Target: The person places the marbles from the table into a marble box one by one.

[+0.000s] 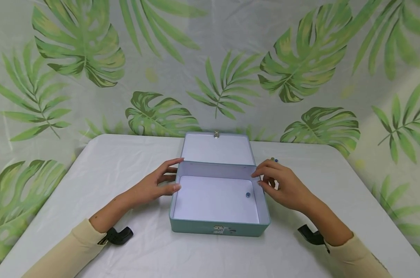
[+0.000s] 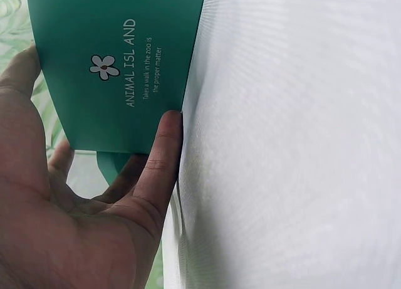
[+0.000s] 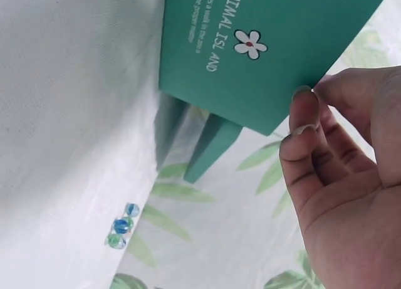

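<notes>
An open green box (image 1: 196, 227) sits at the middle of a white-covered table (image 1: 137, 251), its lid (image 1: 217, 148) tipped back on the far side, a person's hands at either end. The left hand (image 1: 154, 181) rests against the left wall with fingers spread, the thumb at the rim and one finger low beside the printed lettering. The right hand (image 1: 283, 187) bends its fingers at the right rim, forefinger and thumb close together; whether they pinch the wall or only touch it cannot be told. A single blue marble (image 1: 248, 195) lies inside on the pale floor, near the right wall; more marbles (image 3: 119, 226), blue and green, cluster on the table just past the right hand.

The box, by its thin walls and metal latch (image 1: 223, 229), looks like a tin: likely stiff, fairly light, a little slippery on its smooth paint, and more apt to dent than break. Opposite side walls would offer the steadiest hold, while the raised lid may swing if grabbed. The marble looks hard, slick and quick to roll, best taken between thumb and forefinger across its widest part.
</notes>
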The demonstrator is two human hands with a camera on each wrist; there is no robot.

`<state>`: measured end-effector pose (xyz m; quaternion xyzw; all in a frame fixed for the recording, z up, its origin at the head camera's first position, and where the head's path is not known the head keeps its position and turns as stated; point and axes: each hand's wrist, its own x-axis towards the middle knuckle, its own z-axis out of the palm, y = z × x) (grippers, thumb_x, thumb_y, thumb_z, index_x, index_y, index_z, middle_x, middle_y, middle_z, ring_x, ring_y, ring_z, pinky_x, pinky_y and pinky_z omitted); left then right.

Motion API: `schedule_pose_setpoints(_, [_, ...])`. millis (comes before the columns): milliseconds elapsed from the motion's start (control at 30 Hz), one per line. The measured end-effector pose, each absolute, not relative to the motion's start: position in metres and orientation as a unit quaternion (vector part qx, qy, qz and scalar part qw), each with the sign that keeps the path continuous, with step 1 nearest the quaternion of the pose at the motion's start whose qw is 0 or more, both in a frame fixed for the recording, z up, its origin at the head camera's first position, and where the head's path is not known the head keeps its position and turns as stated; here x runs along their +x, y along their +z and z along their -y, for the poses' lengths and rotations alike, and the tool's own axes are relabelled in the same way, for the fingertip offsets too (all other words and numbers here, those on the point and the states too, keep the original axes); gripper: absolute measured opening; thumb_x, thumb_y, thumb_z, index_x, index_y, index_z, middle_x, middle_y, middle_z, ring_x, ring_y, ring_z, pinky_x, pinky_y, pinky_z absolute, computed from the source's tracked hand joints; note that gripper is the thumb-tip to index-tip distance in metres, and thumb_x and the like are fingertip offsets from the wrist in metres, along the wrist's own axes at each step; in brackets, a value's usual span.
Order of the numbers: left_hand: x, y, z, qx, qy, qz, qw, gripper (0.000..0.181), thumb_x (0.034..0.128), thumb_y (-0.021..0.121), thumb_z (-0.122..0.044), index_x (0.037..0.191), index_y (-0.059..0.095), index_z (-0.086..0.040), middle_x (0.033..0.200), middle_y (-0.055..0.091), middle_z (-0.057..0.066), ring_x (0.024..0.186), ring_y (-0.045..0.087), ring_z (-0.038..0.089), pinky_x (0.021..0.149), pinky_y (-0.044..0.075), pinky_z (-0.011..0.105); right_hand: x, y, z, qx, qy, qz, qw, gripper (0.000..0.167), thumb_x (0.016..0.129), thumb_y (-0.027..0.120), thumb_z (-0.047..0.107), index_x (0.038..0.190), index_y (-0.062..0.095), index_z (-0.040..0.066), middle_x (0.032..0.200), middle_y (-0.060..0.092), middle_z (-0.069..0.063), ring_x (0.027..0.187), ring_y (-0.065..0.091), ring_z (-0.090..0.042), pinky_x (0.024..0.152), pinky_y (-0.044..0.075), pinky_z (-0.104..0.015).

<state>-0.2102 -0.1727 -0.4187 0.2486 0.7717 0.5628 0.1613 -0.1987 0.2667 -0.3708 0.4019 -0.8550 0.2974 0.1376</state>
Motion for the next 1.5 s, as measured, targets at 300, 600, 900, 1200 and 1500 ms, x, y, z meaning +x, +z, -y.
schedule_pose_setpoints(300, [-0.21,-0.419,0.173,0.253,0.559,-0.774,0.157,0.08,0.1039,0.072,-0.028,0.167,0.025,-0.043,0.162,0.037,0.009,0.152,0.041,0.036,0.098,0.06,0.045,-0.209,-0.374,-0.28,0.365,0.289,0.871,0.157,0.035,0.09,0.072,-0.015,0.113,0.075,0.012,0.117,0.066,0.001,0.076,0.058,-0.005,0.06,0.052,-0.026])
schedule_pose_setpoints(600, [-0.211,-0.42,0.173,0.258,0.558,-0.774,0.154,0.08,0.1044,0.071,-0.028,0.167,0.025,-0.042,0.161,0.038,0.009,0.151,0.042,0.035,0.099,0.06,0.045,-0.222,-0.381,-0.298,0.339,0.292,0.879,0.166,0.037,0.091,0.073,-0.014,0.116,0.074,0.013,0.121,0.067,-0.004,0.076,0.061,-0.009,0.062,0.054,-0.022])
schedule_pose_setpoints(900, [-0.209,-0.419,0.173,0.257,0.557,-0.774,0.155,0.08,0.1041,0.072,-0.029,0.167,0.024,-0.043,0.161,0.038,0.008,0.152,0.041,0.034,0.098,0.059,0.045,-0.233,-0.388,-0.312,0.316,0.277,0.89,0.177,0.036,0.092,0.073,-0.013,0.12,0.073,0.009,0.121,0.068,-0.007,0.076,0.064,-0.012,0.061,0.054,-0.024])
schedule_pose_setpoints(1200, [-0.208,-0.417,0.173,0.255,0.561,-0.772,0.156,0.08,0.104,0.072,-0.028,0.167,0.025,-0.043,0.164,0.037,0.009,0.152,0.041,0.036,0.098,0.059,0.045,-0.241,-0.394,-0.324,0.287,0.258,0.903,0.19,0.033,0.092,0.073,-0.011,0.121,0.073,0.005,0.12,0.067,-0.009,0.077,0.063,-0.013,0.059,0.054,-0.029])
schedule_pose_setpoints(1500, [-0.209,-0.418,0.172,0.257,0.558,-0.774,0.154,0.08,0.1038,0.072,-0.028,0.167,0.024,-0.042,0.163,0.038,0.008,0.151,0.042,0.034,0.098,0.06,0.045,-0.249,-0.402,-0.336,0.26,0.233,0.92,0.178,0.034,0.091,0.073,-0.01,0.123,0.073,0.002,0.124,0.065,-0.014,0.075,0.062,-0.015,0.059,0.05,-0.028])
